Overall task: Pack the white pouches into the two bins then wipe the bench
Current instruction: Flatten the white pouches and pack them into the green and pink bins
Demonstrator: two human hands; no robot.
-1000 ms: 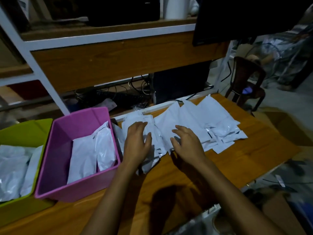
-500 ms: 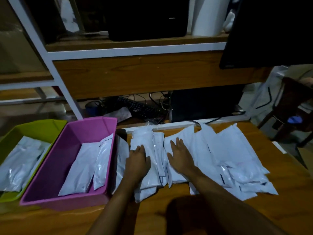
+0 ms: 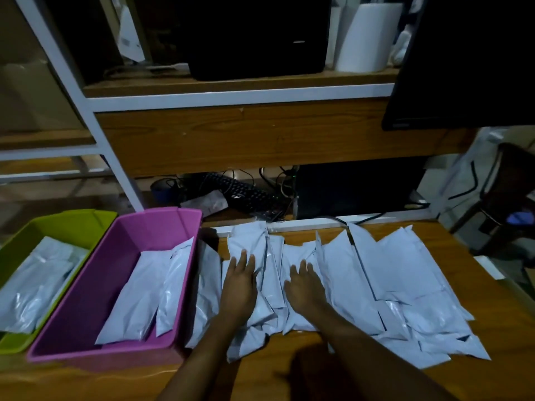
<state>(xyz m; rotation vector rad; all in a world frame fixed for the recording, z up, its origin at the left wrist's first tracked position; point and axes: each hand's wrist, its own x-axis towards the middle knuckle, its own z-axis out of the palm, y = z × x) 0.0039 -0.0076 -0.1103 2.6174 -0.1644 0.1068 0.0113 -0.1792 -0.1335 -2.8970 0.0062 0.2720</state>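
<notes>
Both hands lie flat, palms down and fingers spread, gripping nothing; the left hand (image 3: 239, 287) presses on a stack of white pouches (image 3: 252, 250) near the pink bin (image 3: 150, 224), and the right hand (image 3: 304, 287) rests just beside it on overlapping pouches at the middle of the spread. The loose pouches (image 3: 405, 285) cover the wooden bench (image 3: 498, 337) from the pink bin's right wall out to the right, many overlapping; one pouch leans against the outside of that wall. The pink bin holds two pouches (image 3: 144, 290) lying side by side along its right half; touching its left side, the green bin (image 3: 69, 224) holds several more pouches (image 3: 37, 282). Behind the bench a dark keyboard (image 3: 243, 189) and tangled cables sit under a wooden shelf (image 3: 246, 134) with a white frame.
</notes>
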